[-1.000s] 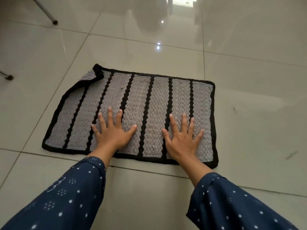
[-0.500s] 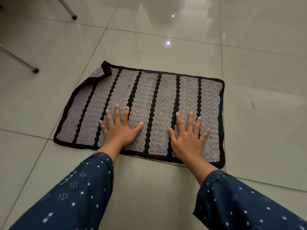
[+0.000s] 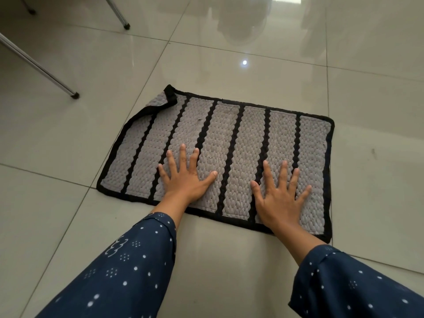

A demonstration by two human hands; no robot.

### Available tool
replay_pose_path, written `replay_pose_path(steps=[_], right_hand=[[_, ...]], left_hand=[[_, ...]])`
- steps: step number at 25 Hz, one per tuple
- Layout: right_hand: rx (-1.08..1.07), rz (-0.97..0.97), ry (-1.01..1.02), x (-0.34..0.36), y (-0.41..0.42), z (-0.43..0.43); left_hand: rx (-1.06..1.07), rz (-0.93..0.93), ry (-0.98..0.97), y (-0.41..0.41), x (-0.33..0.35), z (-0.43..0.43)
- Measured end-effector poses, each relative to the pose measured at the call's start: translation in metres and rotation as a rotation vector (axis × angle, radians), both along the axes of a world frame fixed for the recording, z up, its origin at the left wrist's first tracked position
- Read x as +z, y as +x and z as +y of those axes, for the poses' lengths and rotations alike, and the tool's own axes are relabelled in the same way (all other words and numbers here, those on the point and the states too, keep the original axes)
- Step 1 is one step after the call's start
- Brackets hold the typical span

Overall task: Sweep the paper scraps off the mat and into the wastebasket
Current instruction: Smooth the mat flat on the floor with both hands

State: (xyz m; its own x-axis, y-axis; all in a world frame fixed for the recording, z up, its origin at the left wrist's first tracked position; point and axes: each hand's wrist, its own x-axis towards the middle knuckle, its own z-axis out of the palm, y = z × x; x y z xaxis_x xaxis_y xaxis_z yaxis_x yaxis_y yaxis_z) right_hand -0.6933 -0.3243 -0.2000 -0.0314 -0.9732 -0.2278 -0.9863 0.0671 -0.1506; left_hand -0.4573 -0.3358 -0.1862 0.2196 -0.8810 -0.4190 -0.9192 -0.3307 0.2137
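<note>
A grey woven mat (image 3: 231,134) with black stripes and a black border lies on the glossy tiled floor. Its far left corner (image 3: 168,96) is folded over. My left hand (image 3: 185,177) rests flat on the mat near its front edge, fingers spread, holding nothing. My right hand (image 3: 278,196) lies flat the same way toward the mat's right side. Only a couple of tiny specks (image 3: 210,157) show on the mat's surface. No wastebasket is in view.
Thin metal furniture legs (image 3: 74,95) (image 3: 126,25) stand on the floor at the upper left. Pale shiny tiles surround the mat on all sides. A small dark mark (image 3: 373,152) lies on the floor to the mat's right.
The view has shifted so the mat and hands sit lower and further right in frame, and more metal legs show at upper left. Both hands stay flat on the mat.
</note>
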Motion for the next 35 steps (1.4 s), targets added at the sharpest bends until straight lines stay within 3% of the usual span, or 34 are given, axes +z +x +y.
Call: replay_pose_path(steps=[4, 6, 10, 14, 19, 23, 29, 35], right_hand=[[0.015, 0.012, -0.009, 0.004, 0.0, -0.003], [0.063, 0.012, -0.063, 0.01, 0.011, -0.015], [0.347, -0.08, -0.072, 0.023, 0.075, -0.066], [0.551, -0.159, -0.085, 0.022, 0.143, -0.114], [0.543, -0.292, -0.161, -0.002, 0.17, -0.134], [0.531, -0.28, -0.203, -0.009, 0.169, -0.128], [0.522, -0.281, -0.192, -0.01, 0.17, -0.132], [0.523, -0.267, -0.179, -0.008, 0.171, -0.13]], left_hand=[[-0.013, -0.02, -0.024, 0.001, 0.001, 0.0], [-0.023, -0.061, -0.128, 0.006, 0.007, -0.007], [-0.076, -0.112, -0.327, 0.023, 0.017, -0.045], [-0.121, -0.107, -0.312, 0.045, 0.016, -0.083], [-0.145, -0.094, -0.368, 0.079, 0.005, -0.108], [-0.044, -0.173, -0.295, 0.103, -0.001, -0.142], [0.03, -0.057, -0.171, 0.139, -0.011, -0.178], [0.139, -0.071, -0.214, 0.14, -0.01, -0.18]])
